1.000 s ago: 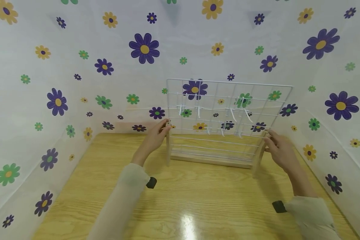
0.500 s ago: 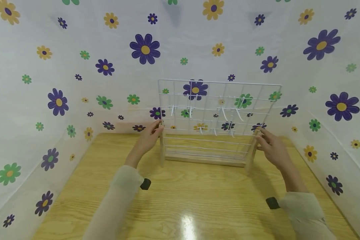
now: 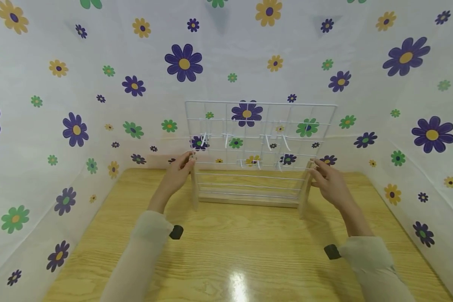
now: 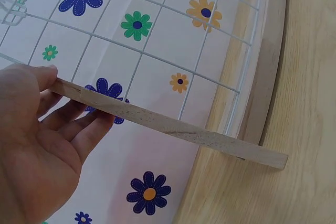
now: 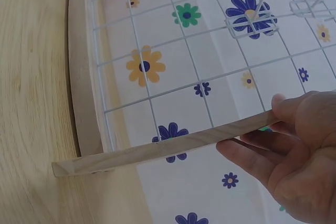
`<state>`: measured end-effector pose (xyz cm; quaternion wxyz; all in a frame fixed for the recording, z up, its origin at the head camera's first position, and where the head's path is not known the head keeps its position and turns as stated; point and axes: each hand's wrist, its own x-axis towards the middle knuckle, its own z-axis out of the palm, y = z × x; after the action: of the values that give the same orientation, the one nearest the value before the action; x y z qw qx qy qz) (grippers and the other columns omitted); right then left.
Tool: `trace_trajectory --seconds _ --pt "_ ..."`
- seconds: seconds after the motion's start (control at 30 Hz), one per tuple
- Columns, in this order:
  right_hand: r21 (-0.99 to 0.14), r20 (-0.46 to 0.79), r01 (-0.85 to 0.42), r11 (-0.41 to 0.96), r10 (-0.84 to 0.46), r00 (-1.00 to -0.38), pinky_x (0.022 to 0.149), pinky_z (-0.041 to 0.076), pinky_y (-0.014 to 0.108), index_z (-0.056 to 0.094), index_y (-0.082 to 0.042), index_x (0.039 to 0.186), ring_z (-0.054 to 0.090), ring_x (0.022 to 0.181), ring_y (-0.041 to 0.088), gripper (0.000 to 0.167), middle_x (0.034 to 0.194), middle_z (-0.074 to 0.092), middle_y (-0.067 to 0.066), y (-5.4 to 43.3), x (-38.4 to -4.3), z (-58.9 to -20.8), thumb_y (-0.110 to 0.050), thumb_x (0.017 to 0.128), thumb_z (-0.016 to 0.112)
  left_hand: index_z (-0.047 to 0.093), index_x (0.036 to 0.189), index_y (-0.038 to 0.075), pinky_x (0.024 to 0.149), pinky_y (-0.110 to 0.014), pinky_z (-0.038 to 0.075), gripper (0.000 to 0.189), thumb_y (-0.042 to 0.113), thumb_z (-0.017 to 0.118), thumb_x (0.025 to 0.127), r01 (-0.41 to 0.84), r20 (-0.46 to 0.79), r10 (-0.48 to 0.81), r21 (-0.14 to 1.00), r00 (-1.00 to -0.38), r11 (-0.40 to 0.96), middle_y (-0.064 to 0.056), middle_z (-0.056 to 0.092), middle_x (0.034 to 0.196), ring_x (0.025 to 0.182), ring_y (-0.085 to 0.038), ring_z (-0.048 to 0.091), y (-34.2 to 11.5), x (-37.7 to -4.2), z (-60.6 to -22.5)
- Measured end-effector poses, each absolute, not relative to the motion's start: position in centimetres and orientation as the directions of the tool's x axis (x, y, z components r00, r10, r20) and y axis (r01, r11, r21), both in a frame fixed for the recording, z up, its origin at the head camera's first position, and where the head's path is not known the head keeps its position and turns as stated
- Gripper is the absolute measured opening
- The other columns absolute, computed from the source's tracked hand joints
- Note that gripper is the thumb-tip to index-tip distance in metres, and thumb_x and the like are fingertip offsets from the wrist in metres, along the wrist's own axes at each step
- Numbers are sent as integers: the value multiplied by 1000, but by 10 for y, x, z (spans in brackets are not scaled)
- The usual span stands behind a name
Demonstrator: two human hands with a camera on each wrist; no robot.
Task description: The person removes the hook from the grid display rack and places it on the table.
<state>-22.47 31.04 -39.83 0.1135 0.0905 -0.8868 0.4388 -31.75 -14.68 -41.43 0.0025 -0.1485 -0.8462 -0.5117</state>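
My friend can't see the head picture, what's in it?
A person's left hand and right hand grip the wooden posts of a white wire rack with hooks. Below is a wooden table; behind, a white backdrop with purple, yellow and green flowers.

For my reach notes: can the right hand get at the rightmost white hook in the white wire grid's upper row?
Not at once, probably: the right hand pinches the pale wooden side post. Freed, it likely could; nothing visible stands before the hook.
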Motion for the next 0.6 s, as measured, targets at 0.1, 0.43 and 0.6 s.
trace_trajectory --seconds 0.1,0.43,0.6 --pt "-766 275 -264 587 -74 -959 89 58 47 31 10 156 59 119 55 52 138 51 41 307 -229 -400 -16 113 43 32 163 13 114 -50 44 61 43 43 112 244 150 239 867 -959 434 -16 35 164 147 -37 38 -151 -317 -415" --pt "-774 261 -245 583 -59 -964 92 57 44 33 8 156 58 122 53 52 140 51 39 292 -236 -399 -18 112 46 31 163 11 113 -50 46 61 43 42 112 227 147 206 867 -967 443 -16 36 164 144 -37 43 -164 -317 -415" --pt "-766 261 -246 594 -61 -963 92 57 47 34 8 156 58 123 53 52 140 51 39 285 -241 -399 -17 113 45 33 162 9 112 -51 47 58 39 41 113 237 166 193 866 -967 441 -19 40 161 140 -38 46 -172 -317 -415"
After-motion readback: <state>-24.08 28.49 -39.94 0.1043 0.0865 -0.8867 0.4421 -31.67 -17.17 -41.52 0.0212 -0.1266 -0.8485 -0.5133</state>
